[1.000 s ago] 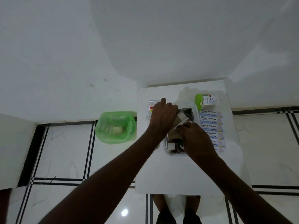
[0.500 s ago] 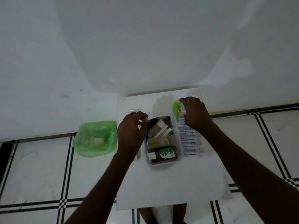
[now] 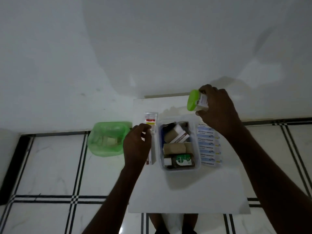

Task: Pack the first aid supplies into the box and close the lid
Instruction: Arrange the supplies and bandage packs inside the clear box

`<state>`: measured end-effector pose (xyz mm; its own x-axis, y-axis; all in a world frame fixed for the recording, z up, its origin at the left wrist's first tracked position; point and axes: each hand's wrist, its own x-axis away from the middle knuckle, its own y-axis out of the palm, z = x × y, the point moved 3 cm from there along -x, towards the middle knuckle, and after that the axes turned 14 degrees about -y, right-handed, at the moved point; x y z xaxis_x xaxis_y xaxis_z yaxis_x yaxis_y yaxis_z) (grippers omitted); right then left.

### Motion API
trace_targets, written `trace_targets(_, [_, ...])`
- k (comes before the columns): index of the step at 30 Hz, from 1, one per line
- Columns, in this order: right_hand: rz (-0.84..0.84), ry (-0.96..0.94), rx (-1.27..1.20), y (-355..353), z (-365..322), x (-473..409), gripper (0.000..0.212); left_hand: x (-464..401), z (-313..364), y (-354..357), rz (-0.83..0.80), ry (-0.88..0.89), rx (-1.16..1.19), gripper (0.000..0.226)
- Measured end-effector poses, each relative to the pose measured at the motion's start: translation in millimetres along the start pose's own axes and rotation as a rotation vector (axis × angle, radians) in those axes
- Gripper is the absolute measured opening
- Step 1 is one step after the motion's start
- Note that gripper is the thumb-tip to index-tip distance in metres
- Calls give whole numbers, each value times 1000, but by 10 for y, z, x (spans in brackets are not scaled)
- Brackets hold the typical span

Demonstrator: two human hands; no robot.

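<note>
Packing was under way; the clear box (image 3: 196,159) sat mid-surface (image 3: 185,191), lidless and already holding a brown Dettol bottle (image 3: 181,160), a tan roll (image 3: 174,148) and a white carton (image 3: 177,135); the right hand (image 3: 217,108) was wrapped around a white bottle with a green cap (image 3: 192,100), raised beyond the box's far right corner; the next move, I judged, called for carrying it over and tucking it into what little room remained. The left hand (image 3: 137,144) hovered loosely curled, empty as far as could be told, over a flat packet (image 3: 150,123) left of the box; antiseptic bandage strips (image 3: 208,144) lay just right of it, unpacked; no lid was identifiable.
</note>
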<state>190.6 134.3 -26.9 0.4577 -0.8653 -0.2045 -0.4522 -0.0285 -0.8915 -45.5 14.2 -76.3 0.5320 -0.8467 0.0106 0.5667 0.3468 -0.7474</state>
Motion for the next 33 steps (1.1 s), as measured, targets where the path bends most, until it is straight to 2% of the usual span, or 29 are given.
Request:
trace_targets(3, [-89,-51,-87,104,-417,150,62,143,-218,22,-54,-74,-72,14])
trace_targets(7, [-320,-119,-60,599,-671,340,61,348,-444,100,-143,-167,-217,36])
trace_targets(13, [-327,-83,-83,846,-618,435,71,449,-575,313,-217,-262,-321,61])
trace_targets(16, [-349,-76,-123,817,-632,417,75,437,-566,319,-170,-293,-240,56])
trace_targets(18, [-367,-57,-153,797,-641,417,76,410,-501,188,-58,-310,-139,49])
trace_targets(21, [-278,-21,-240,740,-632,413,62,391,-296,-88,65,-331,148,38])
trace_targets(24, [-63,26,-319,543,-624,402,33,428,32,-203,-35,-269,354,36])
trace_targets(27, [72,140,-402,308,-632,384,21,481,321,-107,-151,-190,377,41])
trace_targets(31, [52,472,-760,249,-536,428,28,494,588,96,-289,-73,284,57])
trace_targets(33, [68,494,-681,229,-417,479,29,485,637,171,-368,-15,246,56])
